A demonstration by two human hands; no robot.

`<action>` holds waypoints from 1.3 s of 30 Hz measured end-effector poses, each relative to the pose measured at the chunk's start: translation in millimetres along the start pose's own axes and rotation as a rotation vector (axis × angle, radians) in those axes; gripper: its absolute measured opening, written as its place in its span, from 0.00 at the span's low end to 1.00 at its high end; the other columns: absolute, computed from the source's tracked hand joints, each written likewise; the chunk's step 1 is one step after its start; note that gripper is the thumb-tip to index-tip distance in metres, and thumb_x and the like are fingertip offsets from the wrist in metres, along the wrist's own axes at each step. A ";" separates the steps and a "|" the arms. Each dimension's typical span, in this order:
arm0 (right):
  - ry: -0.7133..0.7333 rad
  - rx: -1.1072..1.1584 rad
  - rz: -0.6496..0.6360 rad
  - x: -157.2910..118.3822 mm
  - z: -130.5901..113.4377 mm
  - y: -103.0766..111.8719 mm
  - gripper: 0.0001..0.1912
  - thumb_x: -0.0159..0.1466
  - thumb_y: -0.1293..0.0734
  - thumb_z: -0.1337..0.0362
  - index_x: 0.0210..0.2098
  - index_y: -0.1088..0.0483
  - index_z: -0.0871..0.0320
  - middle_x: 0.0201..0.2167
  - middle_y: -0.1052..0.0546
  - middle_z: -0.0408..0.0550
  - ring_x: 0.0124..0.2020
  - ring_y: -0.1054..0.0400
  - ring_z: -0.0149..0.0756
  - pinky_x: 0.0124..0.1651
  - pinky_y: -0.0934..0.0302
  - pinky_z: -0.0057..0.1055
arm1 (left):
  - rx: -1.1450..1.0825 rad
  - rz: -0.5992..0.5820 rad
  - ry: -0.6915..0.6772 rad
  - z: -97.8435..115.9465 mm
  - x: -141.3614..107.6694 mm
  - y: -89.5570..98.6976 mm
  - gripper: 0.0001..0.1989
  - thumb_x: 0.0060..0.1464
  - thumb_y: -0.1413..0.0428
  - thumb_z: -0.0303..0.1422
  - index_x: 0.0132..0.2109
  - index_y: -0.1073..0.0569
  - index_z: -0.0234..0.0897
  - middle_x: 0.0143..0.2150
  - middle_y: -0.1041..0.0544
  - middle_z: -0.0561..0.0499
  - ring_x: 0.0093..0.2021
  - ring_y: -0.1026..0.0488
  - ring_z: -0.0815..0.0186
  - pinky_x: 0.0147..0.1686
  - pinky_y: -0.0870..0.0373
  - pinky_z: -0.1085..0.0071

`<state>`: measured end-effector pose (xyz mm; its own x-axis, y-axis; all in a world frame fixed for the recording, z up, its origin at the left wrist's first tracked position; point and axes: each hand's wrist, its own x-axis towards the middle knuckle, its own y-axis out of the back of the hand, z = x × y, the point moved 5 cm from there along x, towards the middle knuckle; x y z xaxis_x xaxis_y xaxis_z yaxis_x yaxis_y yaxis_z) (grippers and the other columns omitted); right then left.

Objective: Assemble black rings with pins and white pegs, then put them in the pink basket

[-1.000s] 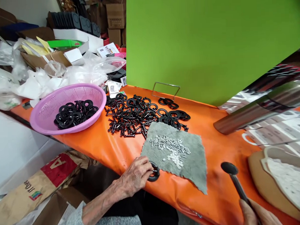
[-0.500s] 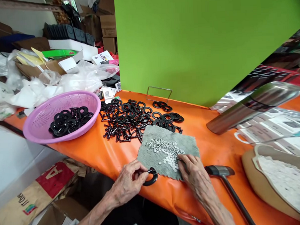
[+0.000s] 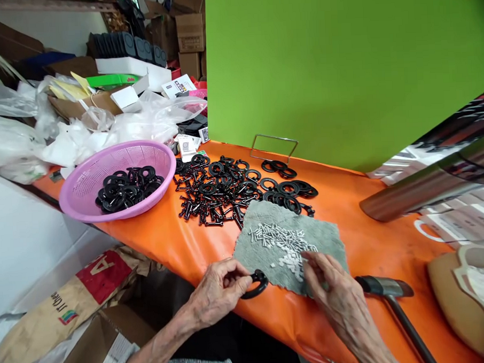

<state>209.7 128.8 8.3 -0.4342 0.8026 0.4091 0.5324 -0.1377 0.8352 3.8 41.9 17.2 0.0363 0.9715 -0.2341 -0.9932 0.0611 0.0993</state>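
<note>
The left hand pinches a black ring at the grey cloth's near edge, while the right hand, fingers loosely curled over small white pins, sits at the ring's three o'clock, nearer them.

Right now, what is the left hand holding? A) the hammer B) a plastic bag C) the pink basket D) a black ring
D: the left hand pinches a black ring at the near edge of the grey cloth, while the hammer lies untouched on the orange table.
</note>
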 end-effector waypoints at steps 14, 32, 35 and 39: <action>-0.493 0.972 -0.051 -43.2 -99.5 -34.5 0.26 0.66 0.36 0.54 0.62 0.41 0.51 0.56 0.29 0.51 0.54 0.32 0.42 0.53 0.32 0.38 | -0.297 0.146 -0.019 2.0 -6.2 -8.4 0.13 0.57 0.44 0.39 0.41 0.27 0.31 0.35 0.25 0.48 0.35 0.29 0.66 0.36 0.33 0.74; -0.643 1.020 -0.112 -75.8 -99.5 -43.1 0.25 0.61 0.32 0.52 0.56 0.32 0.51 0.53 0.26 0.47 0.52 0.30 0.46 0.52 0.31 0.41 | 0.069 0.079 -0.115 -2.1 -27.4 -1.7 0.09 0.61 0.49 0.32 0.36 0.26 0.33 0.31 0.31 0.50 0.31 0.33 0.69 0.31 0.37 0.75; -0.690 1.055 -0.141 -75.3 -102.6 -39.6 0.25 0.61 0.31 0.54 0.56 0.32 0.51 0.53 0.26 0.46 0.53 0.32 0.45 0.54 0.32 0.40 | 0.084 0.086 -0.131 -0.6 -29.2 -2.3 0.09 0.62 0.49 0.31 0.36 0.26 0.33 0.31 0.31 0.51 0.30 0.33 0.69 0.30 0.37 0.76; -0.614 1.078 -0.234 -73.6 -100.3 -37.5 0.25 0.62 0.31 0.59 0.59 0.35 0.48 0.55 0.28 0.43 0.54 0.32 0.42 0.54 0.33 0.38 | 0.071 0.079 -0.129 0.4 -29.9 -2.6 0.09 0.62 0.49 0.31 0.38 0.26 0.33 0.32 0.30 0.50 0.32 0.32 0.69 0.31 0.36 0.76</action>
<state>148.8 16.6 -16.2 -0.3437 0.9202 -0.1874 0.9350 0.3539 0.0228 5.4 12.8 24.2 -0.0233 0.9950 -0.0975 -0.9833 -0.0053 0.1817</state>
